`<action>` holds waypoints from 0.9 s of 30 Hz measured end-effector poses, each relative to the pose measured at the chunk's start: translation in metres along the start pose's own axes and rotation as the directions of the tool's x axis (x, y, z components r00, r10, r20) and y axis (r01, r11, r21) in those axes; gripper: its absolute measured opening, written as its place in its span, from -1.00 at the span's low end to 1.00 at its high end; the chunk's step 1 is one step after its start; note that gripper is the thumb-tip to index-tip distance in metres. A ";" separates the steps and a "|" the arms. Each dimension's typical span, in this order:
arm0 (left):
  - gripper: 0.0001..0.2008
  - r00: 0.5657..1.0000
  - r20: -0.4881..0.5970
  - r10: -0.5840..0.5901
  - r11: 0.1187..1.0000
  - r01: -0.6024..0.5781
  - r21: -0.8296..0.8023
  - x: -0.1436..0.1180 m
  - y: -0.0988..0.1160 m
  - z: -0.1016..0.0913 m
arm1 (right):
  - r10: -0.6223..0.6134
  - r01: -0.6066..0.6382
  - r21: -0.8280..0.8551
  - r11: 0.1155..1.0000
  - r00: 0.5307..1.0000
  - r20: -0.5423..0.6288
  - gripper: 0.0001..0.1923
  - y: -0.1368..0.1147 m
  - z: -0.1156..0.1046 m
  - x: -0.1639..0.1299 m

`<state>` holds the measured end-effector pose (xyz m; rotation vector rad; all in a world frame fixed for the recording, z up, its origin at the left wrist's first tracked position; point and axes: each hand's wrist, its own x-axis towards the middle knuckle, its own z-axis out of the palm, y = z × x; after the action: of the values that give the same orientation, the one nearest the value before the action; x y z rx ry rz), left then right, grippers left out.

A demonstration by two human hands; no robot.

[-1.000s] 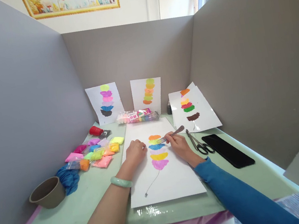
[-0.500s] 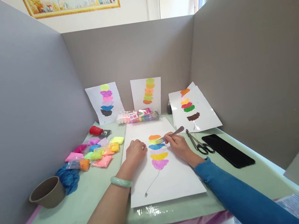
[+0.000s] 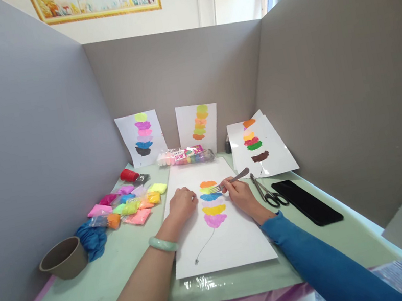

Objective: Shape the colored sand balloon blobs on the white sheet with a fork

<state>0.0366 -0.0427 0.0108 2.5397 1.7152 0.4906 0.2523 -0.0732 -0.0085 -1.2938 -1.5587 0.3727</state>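
In front of me lies a white sheet of paper (image 3: 241,247) with a column of flattened coloured patches: orange, yellow, blue, pale lilac, yellow and a purple-pink one (image 3: 216,220) lowest. From that one a thin drawn line runs down to a small dark dot. My right hand (image 3: 240,195) is closed around a metal fork (image 3: 239,175), its tines over the yellow patch (image 3: 208,189) just above the blue patch (image 3: 211,197). On the sheet's left part rests my left hand (image 3: 183,206), fingers curled inward beside the patches; whether its fingertips hold anything is hidden.
Scissors (image 3: 271,197) and a black phone (image 3: 307,202) lie at the right. Several bags of coloured clay (image 3: 138,217), a blue cloth-like bundle (image 3: 93,240) and a brown pot (image 3: 64,258) are at the left. A clear pack (image 3: 185,156) and patch-covered sheets (image 3: 143,140) stand behind.
The fork's handle end has shifted very slightly up and to the right in my right hand. My left hand and the paper have stayed in place.
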 end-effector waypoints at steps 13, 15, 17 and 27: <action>-0.76 1.000 0.005 -0.004 1.000 0.004 0.019 0.001 -0.001 0.001 | 0.027 -0.027 0.027 0.999 1.000 0.008 -0.57 0.000 0.000 0.000; -0.76 1.000 0.003 -0.005 1.000 0.004 0.017 0.001 -0.001 0.002 | 0.030 -0.030 0.029 0.999 1.000 0.009 -0.57 0.000 0.000 0.000; -0.76 1.000 0.001 -0.003 1.000 0.003 0.016 0.001 -0.001 0.002 | 0.028 -0.028 0.028 0.999 1.000 0.012 -0.57 0.000 0.000 0.000; -0.76 1.000 0.001 -0.008 1.000 0.008 0.014 0.001 0.000 0.001 | 0.010 -0.010 -0.002 1.000 0.999 0.031 -0.58 0.002 0.001 0.001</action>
<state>0.0368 -0.0415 0.0100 2.5412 1.7341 0.4777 0.2524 -0.0713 -0.0101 -1.3028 -1.5793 0.3996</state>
